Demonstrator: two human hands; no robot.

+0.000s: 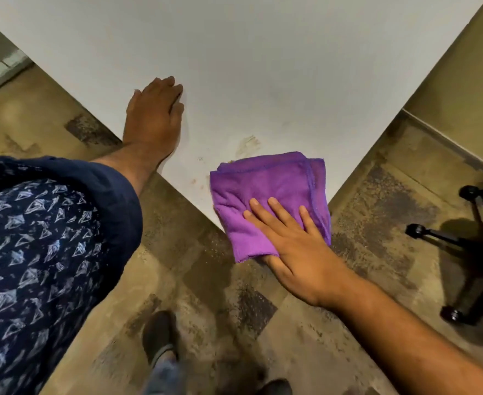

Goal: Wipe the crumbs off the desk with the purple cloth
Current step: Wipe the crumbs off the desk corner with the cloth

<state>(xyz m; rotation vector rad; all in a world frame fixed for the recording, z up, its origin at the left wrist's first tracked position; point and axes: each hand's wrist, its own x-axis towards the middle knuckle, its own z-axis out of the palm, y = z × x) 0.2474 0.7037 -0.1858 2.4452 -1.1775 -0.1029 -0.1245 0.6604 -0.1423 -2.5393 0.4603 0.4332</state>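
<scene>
Head view: white desk (263,52) seen corner-on, the near corner pointing toward the person. Purple cloth (266,201) is folded into a rough rectangle and sits right on that corner, its lower part hanging past the desk edge over the floor (220,309). Long axis runs roughly from upper left to lower right; stitched hem along the right side.

Right hand (294,240) lies flat on the cloth's lower right part, palm down, fingers (277,208) spread and straight, pressing rather than pinching.

Left hand (152,115) is flat on bare desk left of the cloth, well apart from it, fingers together, holding nothing.

Brownish smear and a few crumbs (247,143) just above the cloth's top edge.

Patterned dark sleeve (49,238) at left. Black chair base (468,252) with castors at right, on the floor.
</scene>
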